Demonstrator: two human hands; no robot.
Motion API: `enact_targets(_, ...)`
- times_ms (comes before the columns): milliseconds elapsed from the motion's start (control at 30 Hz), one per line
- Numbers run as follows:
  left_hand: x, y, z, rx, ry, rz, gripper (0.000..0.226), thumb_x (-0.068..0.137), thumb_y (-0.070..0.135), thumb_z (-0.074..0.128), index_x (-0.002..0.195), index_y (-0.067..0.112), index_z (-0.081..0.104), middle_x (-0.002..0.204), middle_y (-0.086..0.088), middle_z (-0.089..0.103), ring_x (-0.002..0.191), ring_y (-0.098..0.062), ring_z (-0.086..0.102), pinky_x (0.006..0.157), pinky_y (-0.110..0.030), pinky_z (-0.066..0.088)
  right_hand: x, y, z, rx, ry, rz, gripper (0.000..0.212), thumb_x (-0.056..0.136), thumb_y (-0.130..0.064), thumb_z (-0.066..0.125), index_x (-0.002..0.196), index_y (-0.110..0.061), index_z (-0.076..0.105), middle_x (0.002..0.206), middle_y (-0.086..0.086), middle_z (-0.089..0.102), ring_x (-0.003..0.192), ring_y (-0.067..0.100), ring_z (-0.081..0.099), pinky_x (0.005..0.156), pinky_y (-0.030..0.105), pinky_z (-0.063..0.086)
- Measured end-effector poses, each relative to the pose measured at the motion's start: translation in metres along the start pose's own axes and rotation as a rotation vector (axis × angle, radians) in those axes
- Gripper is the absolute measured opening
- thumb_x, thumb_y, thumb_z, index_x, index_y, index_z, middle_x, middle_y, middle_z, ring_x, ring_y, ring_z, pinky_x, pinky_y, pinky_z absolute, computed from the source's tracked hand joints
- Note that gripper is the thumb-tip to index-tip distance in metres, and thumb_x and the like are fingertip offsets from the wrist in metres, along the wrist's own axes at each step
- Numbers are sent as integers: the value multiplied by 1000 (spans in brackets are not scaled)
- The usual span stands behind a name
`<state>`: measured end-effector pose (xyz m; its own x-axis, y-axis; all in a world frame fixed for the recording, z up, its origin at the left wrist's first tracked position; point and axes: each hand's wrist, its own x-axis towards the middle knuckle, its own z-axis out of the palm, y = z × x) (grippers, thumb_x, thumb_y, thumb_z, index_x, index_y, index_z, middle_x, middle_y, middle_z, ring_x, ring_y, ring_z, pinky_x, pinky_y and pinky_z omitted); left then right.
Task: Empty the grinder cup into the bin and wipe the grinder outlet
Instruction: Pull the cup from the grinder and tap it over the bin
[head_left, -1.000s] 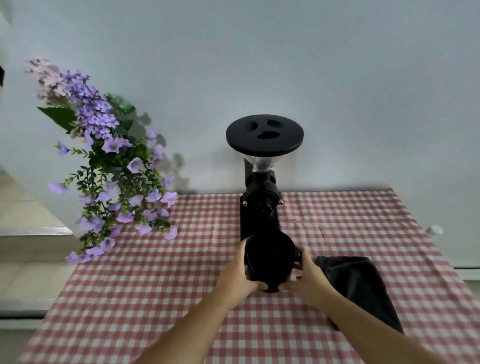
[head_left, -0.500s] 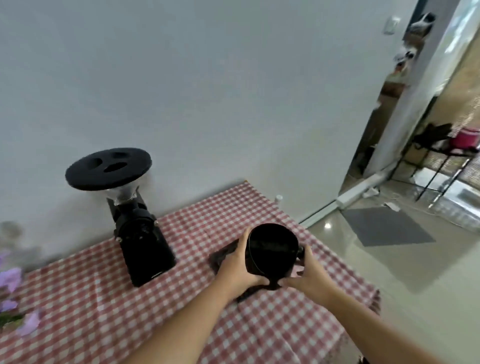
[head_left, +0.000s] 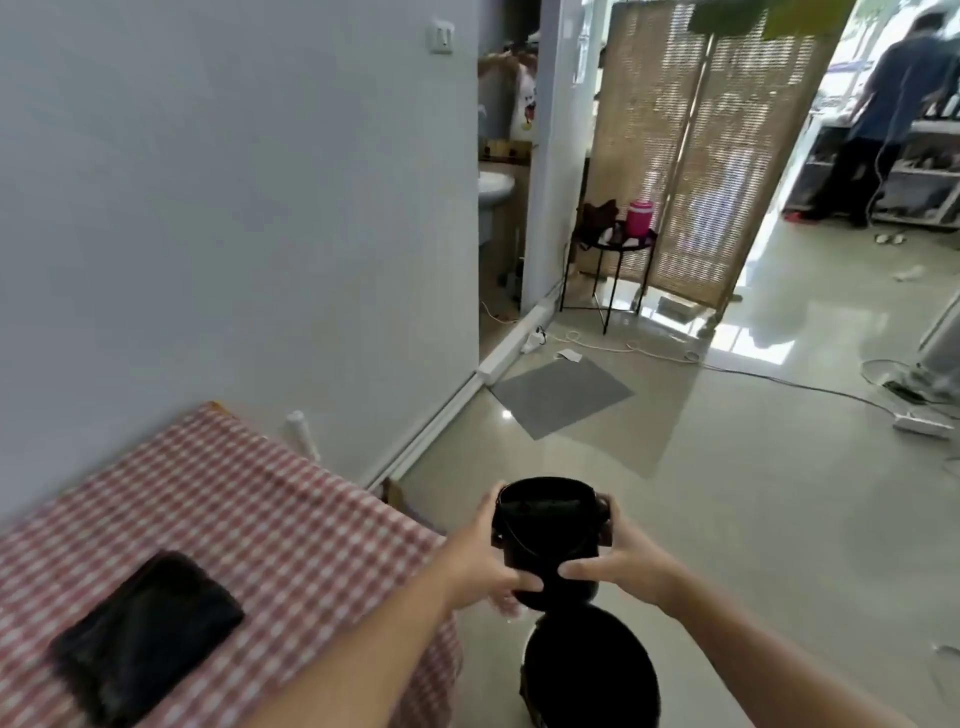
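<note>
I hold the black grinder cup (head_left: 549, 540) upright in the air past the table's right edge, its open mouth facing up. My left hand (head_left: 480, 558) grips its left side and my right hand (head_left: 626, 561) grips its right side. Directly below the cup stands a round black bin (head_left: 589, 670) on the floor. A folded black cloth (head_left: 148, 634) lies on the red checked tablecloth (head_left: 291, 525) at the lower left. The grinder is out of view.
A white wall runs along the left. On the glossy floor lie a grey mat (head_left: 563, 395), cables and a power strip (head_left: 922, 423). Farther back stand a small black side table (head_left: 613, 260) and a woven screen (head_left: 711, 150); a person (head_left: 883, 114) stands at the far right.
The view has swung right, away from the grinder. Both hands carried the cup off the table and over the black bin on the floor.
</note>
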<state>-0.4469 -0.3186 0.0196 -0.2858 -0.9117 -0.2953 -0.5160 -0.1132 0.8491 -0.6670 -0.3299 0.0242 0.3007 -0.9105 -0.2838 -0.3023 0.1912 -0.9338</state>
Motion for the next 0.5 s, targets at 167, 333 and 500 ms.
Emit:
enact_targets(167,57,-4,73,18,-201,-115,141,52,64,85,154,36,-9,151,3,42,133,-15,47,107,-37,43,-14,63,-53,114,51,168,106,38,-42,90,126,-20,36,120,2,58,109,13,58,85,27,51)
enact_targets(333,90,-48,127,-127,-346,-225,124,63,56,81,152,32,-2,151,2,32,138,-18,36,114,-34,32,-5,138,-52,201,104,398,103,42,-50,85,129,-27,35,119,1,61,108,18,61,91,39,52)
enact_targets(500,127,-121,177,-365,-321,-405,135,53,66,78,151,37,-9,156,0,25,141,-17,33,116,-40,31,24,217,-26,241,157,546,98,60,-57,76,139,-35,23,133,-2,45,120,20,51,92,40,51)
